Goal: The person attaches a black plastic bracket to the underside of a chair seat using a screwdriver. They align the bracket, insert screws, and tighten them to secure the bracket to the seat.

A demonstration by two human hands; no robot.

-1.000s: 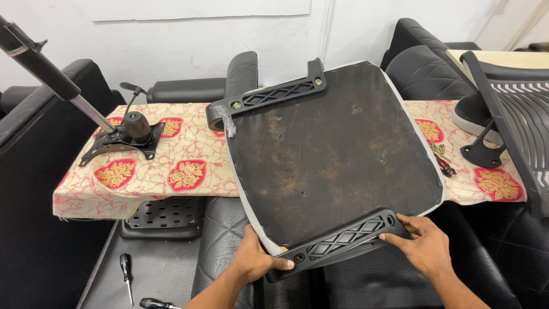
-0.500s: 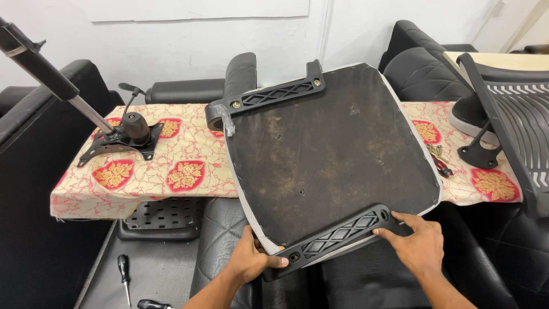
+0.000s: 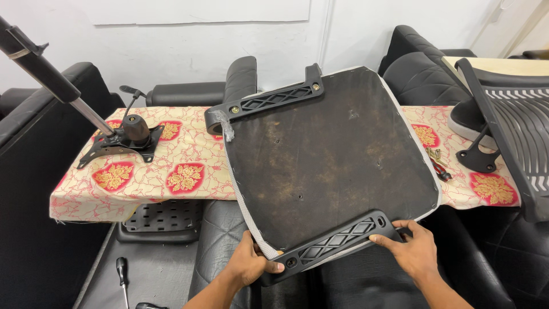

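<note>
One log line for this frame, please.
left hand: grips bracket end | right hand: on bracket's other end | seat: underside up, on table

The seat base point(image 3: 326, 160) shows a matt, stained, rough-looking dark underside edged with grey woven fabric. Its armrest brackets point(image 3: 337, 240) are matt black moulded plastic with lattice ribbing. The worktop point(image 3: 183, 166) wears a cream patterned cloth with red medallions. The gas-lift rod point(image 3: 91, 117) is shiny metal.

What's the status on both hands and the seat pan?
Left hand gripping near armrest bracket end. Right hand on its other end. Upturned seat base resting on patterned table. Nothing blocking.
</note>
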